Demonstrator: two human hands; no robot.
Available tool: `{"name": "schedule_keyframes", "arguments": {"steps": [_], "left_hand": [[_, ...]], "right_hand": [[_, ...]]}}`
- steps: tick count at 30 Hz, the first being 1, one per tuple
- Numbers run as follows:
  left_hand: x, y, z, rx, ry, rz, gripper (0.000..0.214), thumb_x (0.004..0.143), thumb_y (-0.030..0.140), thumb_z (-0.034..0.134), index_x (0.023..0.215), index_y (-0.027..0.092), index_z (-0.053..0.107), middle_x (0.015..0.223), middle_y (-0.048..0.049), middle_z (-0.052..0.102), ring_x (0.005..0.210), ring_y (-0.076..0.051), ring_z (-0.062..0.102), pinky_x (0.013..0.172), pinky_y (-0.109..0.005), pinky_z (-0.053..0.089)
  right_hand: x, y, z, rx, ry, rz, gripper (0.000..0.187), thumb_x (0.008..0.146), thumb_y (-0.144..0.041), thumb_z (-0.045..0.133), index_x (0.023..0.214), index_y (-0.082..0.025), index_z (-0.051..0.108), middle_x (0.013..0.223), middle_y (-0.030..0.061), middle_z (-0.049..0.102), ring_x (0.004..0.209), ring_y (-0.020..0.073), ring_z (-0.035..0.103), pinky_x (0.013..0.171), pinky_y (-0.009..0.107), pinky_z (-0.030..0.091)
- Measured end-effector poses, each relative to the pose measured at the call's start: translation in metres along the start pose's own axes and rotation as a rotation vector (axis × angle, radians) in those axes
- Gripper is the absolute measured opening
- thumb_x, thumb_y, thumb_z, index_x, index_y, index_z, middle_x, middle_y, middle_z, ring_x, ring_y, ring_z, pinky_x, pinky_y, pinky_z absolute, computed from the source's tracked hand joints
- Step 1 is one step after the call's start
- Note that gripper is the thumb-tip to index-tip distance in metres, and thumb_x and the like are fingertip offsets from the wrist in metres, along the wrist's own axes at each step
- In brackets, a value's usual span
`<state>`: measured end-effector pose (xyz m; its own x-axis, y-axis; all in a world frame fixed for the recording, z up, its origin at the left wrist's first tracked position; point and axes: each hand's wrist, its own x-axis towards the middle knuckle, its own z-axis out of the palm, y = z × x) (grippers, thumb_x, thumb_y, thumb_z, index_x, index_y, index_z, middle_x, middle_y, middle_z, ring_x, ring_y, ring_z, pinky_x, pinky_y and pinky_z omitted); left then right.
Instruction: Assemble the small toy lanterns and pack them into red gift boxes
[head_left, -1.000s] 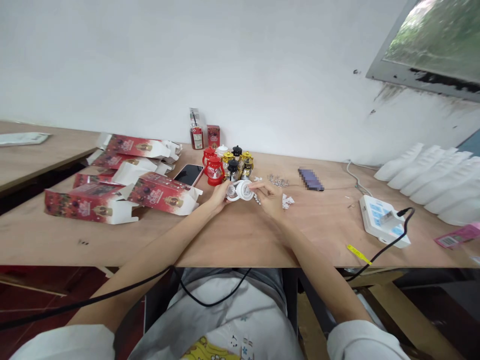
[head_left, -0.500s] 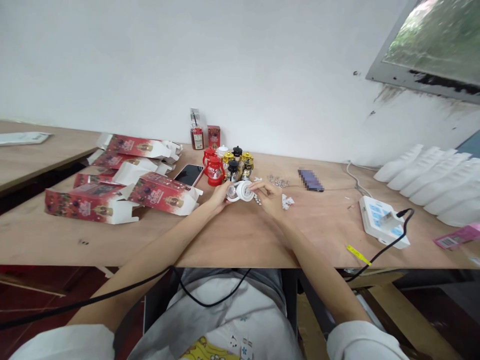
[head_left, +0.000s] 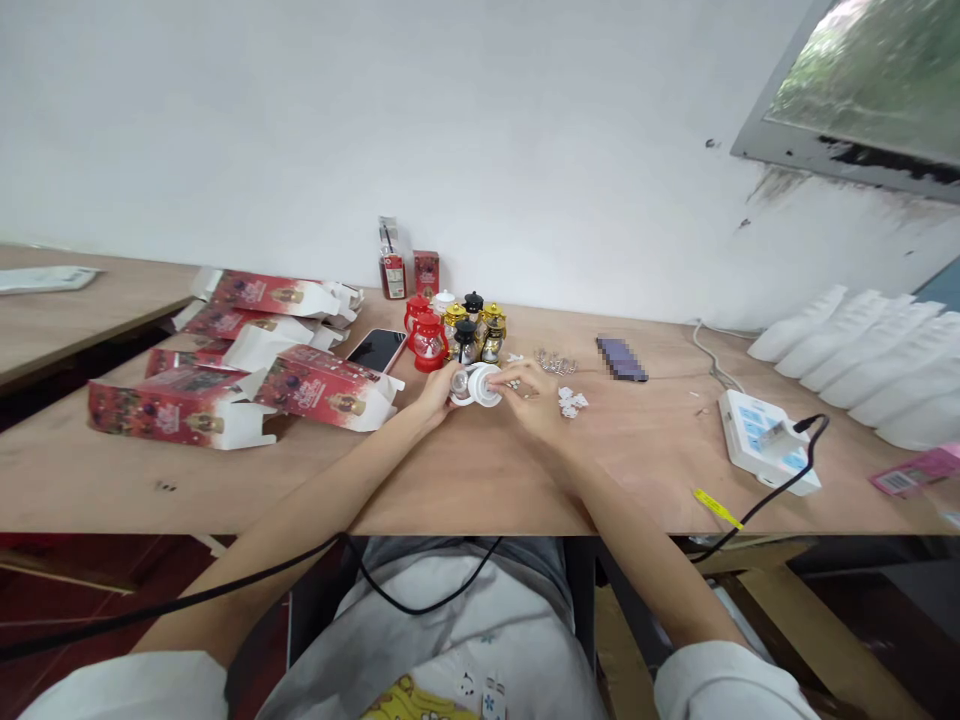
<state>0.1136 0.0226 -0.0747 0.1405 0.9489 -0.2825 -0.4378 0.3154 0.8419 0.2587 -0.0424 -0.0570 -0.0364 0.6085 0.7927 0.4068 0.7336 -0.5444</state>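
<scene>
My left hand (head_left: pixel 437 392) grips a small white toy lantern (head_left: pixel 475 384) lying on its side on the wooden table (head_left: pixel 480 470). My right hand (head_left: pixel 529 396) has its fingers pinched at the lantern's base end, on something too small to name. Just behind stands a cluster of little lanterns, red (head_left: pixel 427 338), gold (head_left: pixel 493 325) and black (head_left: pixel 466 338). Small white bits (head_left: pixel 571 402) lie to the right of my right hand.
Red and white cartons (head_left: pixel 315 386) lie open at the left, with a phone (head_left: pixel 377 349) beside them. A pile of small metal parts (head_left: pixel 556 361) and a purple object (head_left: pixel 622 358) sit further back. A white power strip (head_left: pixel 765 441) with a black cable lies right, near white bags (head_left: pixel 862 350).
My right hand has shifted a little left and closer onto the lantern's base; the small beads seen beside it are now covered. The left hand keeps its hold.
</scene>
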Motion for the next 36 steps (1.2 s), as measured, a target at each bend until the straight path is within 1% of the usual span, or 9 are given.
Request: {"name": "schedule_keyframes", "arguments": {"steps": [4,7,10,14,20,24,27,29,36], "left_hand": [[0.001,0.000,0.000,0.052,0.001,0.032,0.016,0.066,0.017,0.055,0.054,0.016,0.044,0.039,0.0062,0.039,0.032,-0.005,0.034,0.033,-0.016,0.020],[0.003,0.000,-0.001,0.076,-0.029,0.033,0.017,0.067,0.019,0.054,0.053,0.015,0.046,0.040,0.0054,0.040,0.032,-0.005,0.033,0.033,-0.017,0.019],[0.003,0.000,-0.002,0.089,-0.047,0.040,0.018,0.068,0.018,0.054,0.052,0.015,0.047,0.040,0.0042,0.042,0.033,-0.006,0.036,0.035,-0.018,0.023],[0.000,0.000,-0.002,0.099,-0.037,0.067,0.017,0.065,0.015,0.055,0.050,0.015,0.047,0.041,0.0039,0.045,0.034,-0.006,0.038,0.037,-0.018,0.027],[-0.004,0.001,-0.001,0.086,-0.042,0.061,0.013,0.065,0.013,0.056,0.054,0.013,0.050,0.041,0.0044,0.046,0.034,-0.006,0.039,0.035,-0.018,0.027],[-0.005,0.003,0.002,0.039,-0.092,-0.003,0.019,0.071,0.016,0.053,0.054,0.015,0.045,0.039,0.0051,0.041,0.031,-0.006,0.035,0.032,-0.016,0.022],[-0.007,0.006,0.002,-0.010,-0.158,-0.064,0.025,0.077,0.019,0.047,0.053,0.017,0.038,0.038,0.0058,0.034,0.028,-0.005,0.028,0.028,-0.015,0.015],[-0.006,0.008,0.001,-0.048,-0.189,-0.086,0.025,0.080,0.020,0.044,0.055,0.017,0.038,0.038,0.0055,0.034,0.027,-0.005,0.027,0.027,-0.015,0.013],[-0.001,0.008,-0.004,-0.131,-0.237,-0.116,0.020,0.081,0.024,0.045,0.062,0.017,0.042,0.042,0.0055,0.037,0.028,-0.004,0.028,0.026,-0.013,0.014]], "right_hand": [[0.000,0.005,0.001,0.025,0.019,0.046,0.005,0.077,-0.027,0.067,0.075,-0.023,0.067,0.083,0.0014,0.066,0.087,0.0163,0.060,0.083,0.033,0.048],[0.001,0.009,0.001,0.103,0.007,0.144,0.025,0.072,-0.035,0.071,0.093,-0.023,0.065,0.109,0.0048,0.062,0.099,0.0177,0.058,0.086,0.033,0.048],[0.002,0.012,0.001,0.270,-0.182,0.252,0.038,0.074,-0.041,0.069,0.107,-0.023,0.062,0.114,0.0063,0.061,0.096,0.0170,0.061,0.084,0.033,0.049],[0.003,0.014,-0.003,0.341,-0.329,0.315,0.034,0.073,-0.045,0.068,0.096,-0.020,0.066,0.100,0.0057,0.067,0.091,0.0181,0.062,0.081,0.032,0.050],[0.004,0.014,-0.002,0.375,-0.268,0.384,0.036,0.065,-0.048,0.074,0.086,-0.019,0.068,0.091,0.0044,0.070,0.082,0.0173,0.063,0.073,0.030,0.051],[0.009,0.024,-0.003,0.340,-0.105,0.410,0.036,0.074,-0.053,0.062,0.087,-0.020,0.067,0.093,0.0048,0.070,0.082,0.0163,0.064,0.074,0.030,0.051],[0.011,0.040,-0.010,0.157,0.063,0.447,0.035,0.082,-0.050,0.052,0.089,-0.018,0.066,0.093,0.0064,0.071,0.081,0.0167,0.064,0.077,0.031,0.051],[0.011,0.052,-0.017,-0.092,0.089,0.444,0.031,0.084,-0.043,0.050,0.088,-0.017,0.066,0.090,0.0068,0.071,0.082,0.0175,0.064,0.080,0.032,0.050],[0.021,0.083,-0.031,-0.795,-0.300,0.512,0.028,0.087,-0.023,0.043,0.101,-0.018,0.067,0.103,0.0089,0.070,0.100,0.0210,0.062,0.088,0.032,0.045]]}}
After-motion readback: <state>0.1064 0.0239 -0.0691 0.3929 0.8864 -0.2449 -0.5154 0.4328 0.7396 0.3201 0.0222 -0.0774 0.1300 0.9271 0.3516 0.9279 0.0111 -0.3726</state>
